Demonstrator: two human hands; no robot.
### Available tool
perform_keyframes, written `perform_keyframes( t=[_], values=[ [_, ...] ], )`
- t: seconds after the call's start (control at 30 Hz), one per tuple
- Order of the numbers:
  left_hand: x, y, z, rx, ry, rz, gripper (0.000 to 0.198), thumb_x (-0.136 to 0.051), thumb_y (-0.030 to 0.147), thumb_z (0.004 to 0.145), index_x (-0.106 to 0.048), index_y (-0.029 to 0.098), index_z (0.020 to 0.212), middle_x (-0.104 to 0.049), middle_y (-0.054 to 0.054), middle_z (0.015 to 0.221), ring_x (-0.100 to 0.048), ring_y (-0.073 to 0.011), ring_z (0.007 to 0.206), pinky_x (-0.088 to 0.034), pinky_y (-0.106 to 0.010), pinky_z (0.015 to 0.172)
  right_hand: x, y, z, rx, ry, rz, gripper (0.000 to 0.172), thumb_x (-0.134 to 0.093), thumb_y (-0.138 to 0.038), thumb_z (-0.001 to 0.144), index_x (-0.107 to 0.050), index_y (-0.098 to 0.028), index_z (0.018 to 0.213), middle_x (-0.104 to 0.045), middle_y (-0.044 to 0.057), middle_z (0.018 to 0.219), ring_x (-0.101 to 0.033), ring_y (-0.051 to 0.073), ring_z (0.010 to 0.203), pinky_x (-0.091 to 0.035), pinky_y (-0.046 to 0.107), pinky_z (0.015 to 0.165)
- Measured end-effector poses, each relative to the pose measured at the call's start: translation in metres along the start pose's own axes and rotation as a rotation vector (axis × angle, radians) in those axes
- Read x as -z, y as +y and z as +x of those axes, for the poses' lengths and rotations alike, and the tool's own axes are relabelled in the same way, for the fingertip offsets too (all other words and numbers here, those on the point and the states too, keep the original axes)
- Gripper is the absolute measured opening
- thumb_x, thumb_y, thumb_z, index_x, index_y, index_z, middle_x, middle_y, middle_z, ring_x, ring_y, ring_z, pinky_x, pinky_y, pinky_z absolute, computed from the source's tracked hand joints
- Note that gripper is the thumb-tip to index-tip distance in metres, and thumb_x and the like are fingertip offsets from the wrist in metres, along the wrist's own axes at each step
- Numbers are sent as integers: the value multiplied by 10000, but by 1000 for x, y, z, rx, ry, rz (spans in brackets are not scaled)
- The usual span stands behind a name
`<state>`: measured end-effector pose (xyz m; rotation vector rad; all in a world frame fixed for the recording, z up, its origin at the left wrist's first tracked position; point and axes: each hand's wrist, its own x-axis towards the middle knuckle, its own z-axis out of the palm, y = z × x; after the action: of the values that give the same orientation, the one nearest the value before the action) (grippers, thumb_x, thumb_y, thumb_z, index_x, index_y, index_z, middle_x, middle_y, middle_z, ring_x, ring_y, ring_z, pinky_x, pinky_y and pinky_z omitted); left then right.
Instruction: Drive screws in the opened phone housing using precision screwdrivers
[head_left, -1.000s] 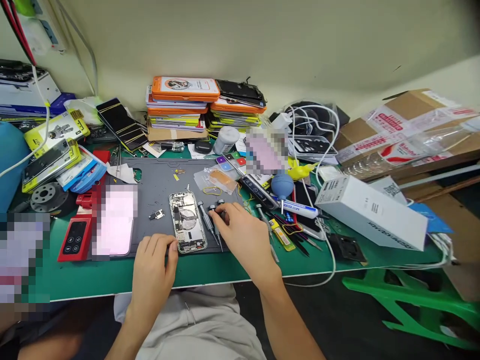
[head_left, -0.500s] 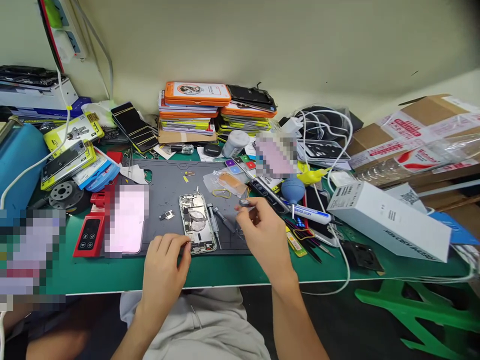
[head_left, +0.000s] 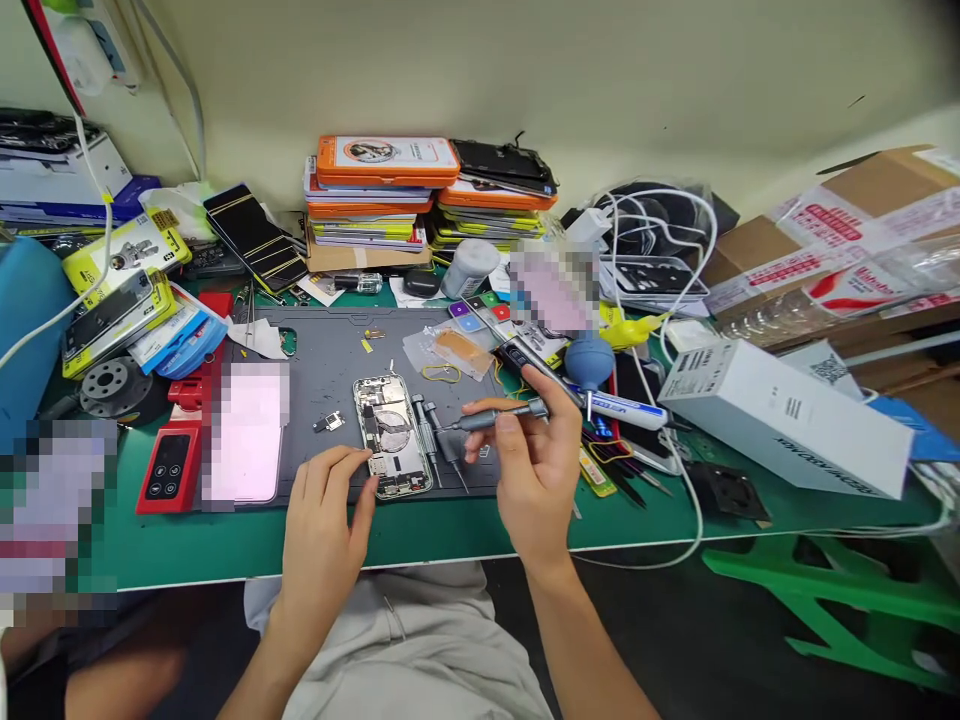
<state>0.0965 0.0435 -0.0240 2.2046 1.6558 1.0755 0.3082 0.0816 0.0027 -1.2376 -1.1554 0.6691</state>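
Two bare hands: left hand (head_left: 324, 510) at opened phone's (head_left: 401, 462) near-left edge, probably steadying it, grip unclear; right hand (head_left: 536, 465) grasps screwdriver (head_left: 487, 419), bit phoneward. Spare drivers (head_left: 448, 447) lie between hands, presumably for reach. Beyond right: blue blower (head_left: 589, 360).

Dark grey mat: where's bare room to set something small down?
Mostly bare: the mat between the blurred pink screen and the opened silver-framed phone, behind the small metallic part. Also the green tabletop strip nearer you than the red boxy device. Crowded: right of the phone, with slim grey screwdrivers and the right hand.
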Motion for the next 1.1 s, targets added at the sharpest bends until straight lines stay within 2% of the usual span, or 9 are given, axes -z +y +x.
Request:
perform_keyframes(
  t=[0.07, 0.13, 0.2, 0.3, 0.4, 0.63, 0.9, 1.1],
  values=[
    [1, 1, 1, 7, 14, 14, 287, -523, 137, 1149, -631, 253, 1387, -730, -82, 1267, -696, -239, 1145, -580, -377, 971, -10, -3, -5, 51, -36, 34, 337, -574, -349, 1151, -527, -325, 1484, -793, 39, 1035, -718, 154, 641, -667, 327, 574],
    [1, 1, 1, 19, 22, 21, 318, -505, 88, 1137, -632, 245, 1382, -724, -82, 1270, -689, -232, 1155, -577, -368, 982, -22, -3, -12, 115, -84, 34, 362, -545, -312, 1164, -499, -338, 1522, -794, 42, 1029, -733, 155, 650, -670, 311, 558],
    [1, 2, 1, 29, 20, 19, 299, -531, 101, 1135, -633, 239, 1379, -722, -82, 1270, -681, -234, 1161, -576, -368, 994, -34, 3, -19, 206, -122, -11, 435, -524, -269, 1169, -435, -336, 1589, -788, 54, 1057, -768, 163, 717, -689, 301, 575],
    [1, 2, 0, 33, 8, 12, 279, -551, 128, 1138, -630, 246, 1378, -728, -77, 1270, -682, -238, 1163, -581, -374, 995, -47, 17, -26, 452, -149, -114, 491, -551, -200, 1146, -417, -320, 1603, -768, 76, 1144, -827, 197, 946, -737, 321, 681],
    [2, 3, 1, 39, 9, 4, 279, -527, 122, 1141, -631, 252, 1366, -735, -75, 1263, -696, -236, 1156, -588, -373, 980, -51, 29, -29, 579, -184, -174, 556, -550, -145, 1130, -384, -315, 1632, -768, 88, 1197, -833, 206, 1010, -752, 338, 724],
    [2, 4, 0, 61, 4, -5, 273, -532, 135, 1137, -645, 254, 1356, -736, -84, 1264, -717, -242, 1145, -601, -385, 955, -52, 32, -30, 557, -231, -291, 623, -511, -145, 1140, -303, -338, 1694, -782, 105, 1247, -843, 223, 1071, -771, 387, 861],
    [2, 5, 0, 42, -6, 10, 275, -540, 119, 1135, -637, 236, 1364, -731, -80, 1269, -692, -230, 1159, -591, -363, 981, -51, 34, -30, 509, -250, -269, 601, -504, -155, 1150, -308, -333, 1689, -770, 105, 1224, -842, 217, 1063, -767, 415, 919],
    [2, 5, 0, 47, -7, 11, 274, -534, 129, 1138, -635, 244, 1365, -737, -86, 1267, -705, -239, 1158, -600, -388, 974, -51, 35, -30, 508, -243, -282, 590, -511, -162, 1149, -308, -327, 1678, -777, 126, 1302, -852, 220, 1069, -770, 396, 885]
  ],
)
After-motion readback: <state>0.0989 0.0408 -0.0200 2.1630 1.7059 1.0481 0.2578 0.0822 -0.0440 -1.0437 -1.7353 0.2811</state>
